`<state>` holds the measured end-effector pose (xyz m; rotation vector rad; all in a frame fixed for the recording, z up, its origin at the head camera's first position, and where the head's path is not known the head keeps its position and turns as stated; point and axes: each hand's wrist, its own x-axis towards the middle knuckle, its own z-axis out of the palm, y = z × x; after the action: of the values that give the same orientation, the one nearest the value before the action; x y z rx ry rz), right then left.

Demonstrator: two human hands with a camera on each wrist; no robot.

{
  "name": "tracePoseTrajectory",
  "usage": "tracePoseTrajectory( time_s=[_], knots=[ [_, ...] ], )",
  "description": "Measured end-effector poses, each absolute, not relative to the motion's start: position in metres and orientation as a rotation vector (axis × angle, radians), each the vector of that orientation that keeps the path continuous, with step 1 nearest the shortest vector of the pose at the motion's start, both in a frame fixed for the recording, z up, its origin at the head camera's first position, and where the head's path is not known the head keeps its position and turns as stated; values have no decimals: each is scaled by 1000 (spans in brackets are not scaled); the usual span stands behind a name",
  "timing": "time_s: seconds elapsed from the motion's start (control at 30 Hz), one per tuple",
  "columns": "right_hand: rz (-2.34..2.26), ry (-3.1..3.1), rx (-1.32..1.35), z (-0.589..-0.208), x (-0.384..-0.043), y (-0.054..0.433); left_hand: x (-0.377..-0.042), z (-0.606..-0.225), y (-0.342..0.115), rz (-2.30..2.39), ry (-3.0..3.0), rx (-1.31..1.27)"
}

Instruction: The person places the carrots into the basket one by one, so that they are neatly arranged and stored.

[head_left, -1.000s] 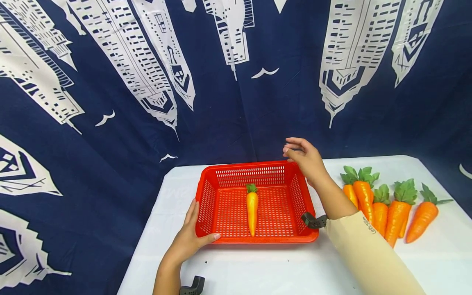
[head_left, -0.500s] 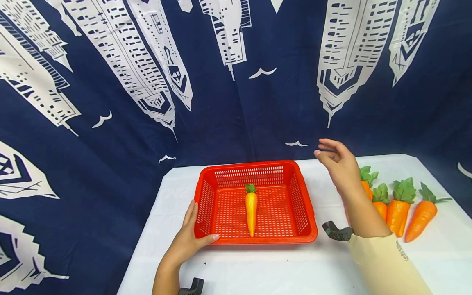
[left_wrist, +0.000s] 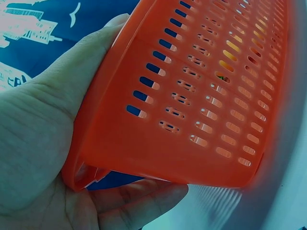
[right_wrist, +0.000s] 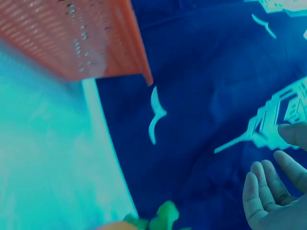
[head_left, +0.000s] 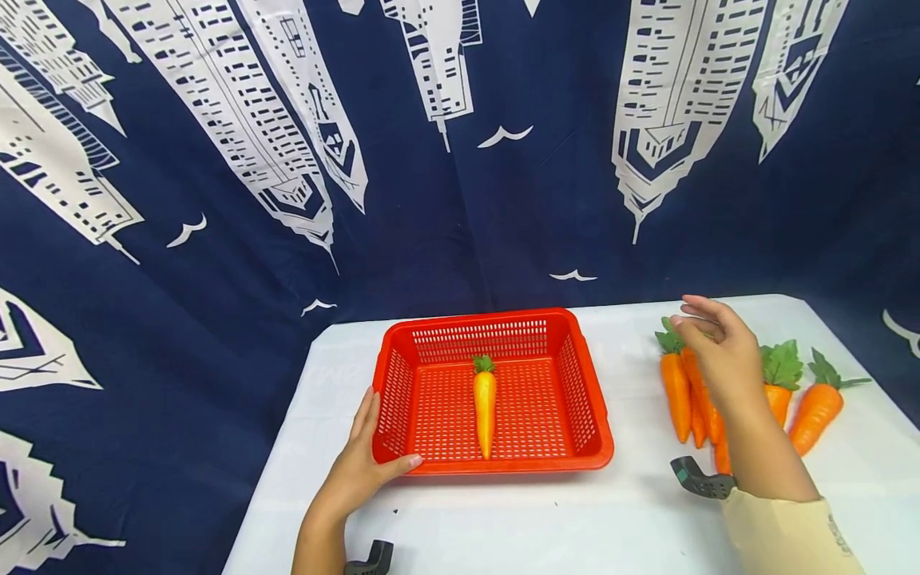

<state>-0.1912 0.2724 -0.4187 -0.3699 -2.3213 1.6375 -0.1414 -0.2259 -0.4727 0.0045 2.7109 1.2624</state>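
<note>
A red perforated plastic basket [head_left: 517,465] stands on the white table, with one yellow-orange carrot [head_left: 485,406] lying lengthwise inside it. My left hand [head_left: 350,471] grips the basket's near left corner, thumb over the front rim and fingers along the left side. In the left wrist view, thumb and fingers lie either side of the basket's corner [left_wrist: 144,139]. My right hand [head_left: 727,363], holding nothing, hovers over a group of orange carrots [head_left: 676,395] right of the basket; its fingers are loosely bent. The hand and forearm hide part of that group.
Another carrot [head_left: 817,415] with green leaves lies at the far right of the group. Behind the white table [head_left: 532,527] hangs a dark blue curtain [head_left: 402,239] printed with white buildings and birds.
My right hand has moved right, from above the basket's far right corner to over the carrots, and come lower. My left hand keeps its place on the basket.
</note>
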Motion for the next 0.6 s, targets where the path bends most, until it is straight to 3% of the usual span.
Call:
tracePoseTrajectory(
  time_s=[0.27, 0.6],
  knots=[
    [1610, -2422, -568, -440, -188, 283, -140, -472, -227, 1295, 2692, -2],
    [1482, -2496, -606, -465, -182, 294, -140, -472, -226, 1305, 2704, 17]
  ],
)
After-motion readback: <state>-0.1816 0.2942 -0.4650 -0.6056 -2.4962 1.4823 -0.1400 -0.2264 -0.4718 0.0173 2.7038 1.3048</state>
